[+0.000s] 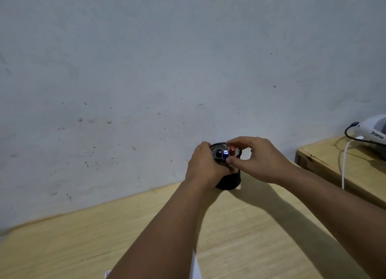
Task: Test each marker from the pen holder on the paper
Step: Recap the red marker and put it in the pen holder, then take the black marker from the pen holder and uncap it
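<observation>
White paper (196, 267) shows only as a narrow sliver at the near edge of the wooden table (240, 226), mostly hidden behind the left forearm; no marks on it can be judged from this view.

Both forearms reach away from the camera toward the far edge of the table, where a black mesh pen holder (228, 179) stands close against the wall (167, 59). The left hand (203, 166) is wrapped around the holder's left side, fingers closed on the mesh. Judgement: this grip steadies the light container so it does not tip or slide while a marker is drawn out.

Three markers stand upright inside, caps up: a black marker (218, 154) on the left, a blue marker (225, 154) in the middle and a red marker (232, 150) on the right. The right hand (255, 160) hovers over the rim, thumb and fingers pinched in around the blue and red caps. Which cap is actually gripped cannot be told. Judgement: a marker is being selected; all three are in the holder.

Far right, a second wooden surface (334, 164) carries a white device (373, 132) with a black cable and a white cable (344, 164). Its printed lettering appears inverted and is not reliably legible. No brand shows on the markers.
</observation>
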